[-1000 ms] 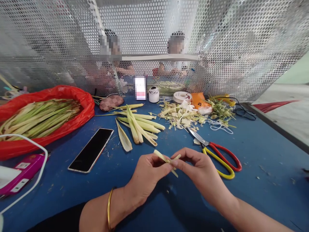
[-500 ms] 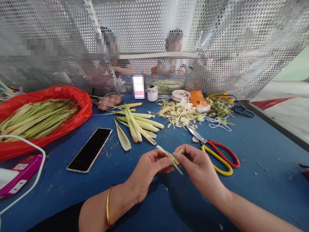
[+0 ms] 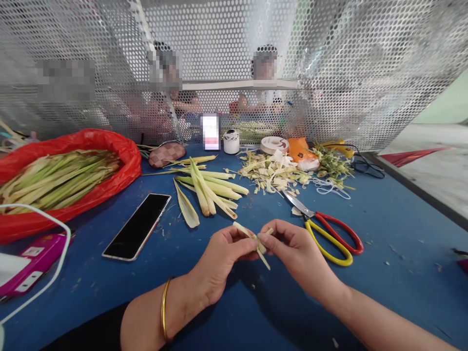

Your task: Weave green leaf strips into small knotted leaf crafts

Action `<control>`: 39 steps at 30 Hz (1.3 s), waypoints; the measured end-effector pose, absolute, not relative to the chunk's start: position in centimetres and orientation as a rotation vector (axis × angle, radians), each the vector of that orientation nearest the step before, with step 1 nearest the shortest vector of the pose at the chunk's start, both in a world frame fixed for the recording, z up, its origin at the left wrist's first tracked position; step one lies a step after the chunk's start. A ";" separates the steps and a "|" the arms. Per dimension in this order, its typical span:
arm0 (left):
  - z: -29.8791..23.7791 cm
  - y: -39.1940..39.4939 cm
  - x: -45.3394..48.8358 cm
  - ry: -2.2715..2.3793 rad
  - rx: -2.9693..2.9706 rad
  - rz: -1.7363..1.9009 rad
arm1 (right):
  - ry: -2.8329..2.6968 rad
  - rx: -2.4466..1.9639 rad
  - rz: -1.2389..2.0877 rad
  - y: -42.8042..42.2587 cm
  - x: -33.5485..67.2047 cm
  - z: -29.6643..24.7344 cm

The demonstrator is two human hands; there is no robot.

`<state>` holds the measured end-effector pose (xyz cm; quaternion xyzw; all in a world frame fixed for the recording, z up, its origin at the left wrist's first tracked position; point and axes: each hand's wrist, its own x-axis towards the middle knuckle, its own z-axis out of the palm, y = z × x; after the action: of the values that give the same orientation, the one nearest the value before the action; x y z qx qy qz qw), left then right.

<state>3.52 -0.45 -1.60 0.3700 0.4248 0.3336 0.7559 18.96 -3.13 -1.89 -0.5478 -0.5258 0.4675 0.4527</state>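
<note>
Between my hands, above the blue table, are narrow pale green leaf strips that cross each other. My left hand is closed, thumb and fingers pinching the strips; a gold bangle circles that wrist. From the other side my right hand pinches the strips too, its fingertips touching those of my left. The fingers partly hide where the strips meet. Scissors with one red and one yellow handle lie open beside my right hand. Beyond my hands rests a bunch of pale husk leaves.
A phone lies left of my hands. Further left are a red plastic bag of long leaves and a purple power strip. Leaf scraps, a tape roll and a propped phone stand before a perforated metal screen, people behind it.
My fingertips have shifted slightly left, and the crossed strips have turned a little within them. Both hands keep their pinch. The things on the table lie as before.
</note>
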 end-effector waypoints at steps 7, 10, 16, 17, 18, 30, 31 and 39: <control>-1.7 -0.5 3.5 0.901 0.719 0.687 | -1.268 -1.331 1.061 -3.2 18.9 -2.4; -1.8 -0.3 3.3 0.916 0.706 0.693 | -1.286 -1.263 1.138 -3.0 19.2 -2.3; -1.9 0.1 2.8 0.866 0.684 0.670 | -1.447 -1.109 1.245 -2.5 20.2 -1.3; -1.9 0.1 2.8 0.861 0.684 0.663 | -1.469 -1.105 1.226 -2.5 20.4 -1.2; -1.9 0.2 2.8 0.858 0.683 0.659 | -1.487 -1.105 1.203 -2.5 20.4 -1.2; -1.9 0.2 2.8 0.871 0.699 0.636 | -1.567 -1.153 1.066 -2.5 20.3 -1.3; -1.9 0.2 2.9 0.875 0.697 0.637 | -1.569 -1.154 1.069 -2.5 20.2 -1.3; -1.9 0.0 3.1 0.908 0.741 0.671 | -1.427 -1.205 1.233 -2.6 20.0 -1.4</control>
<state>3.06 0.02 -1.88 0.3428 0.4202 0.3105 0.7807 20.03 -2.58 -1.41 -0.4843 -0.5736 0.4956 0.4369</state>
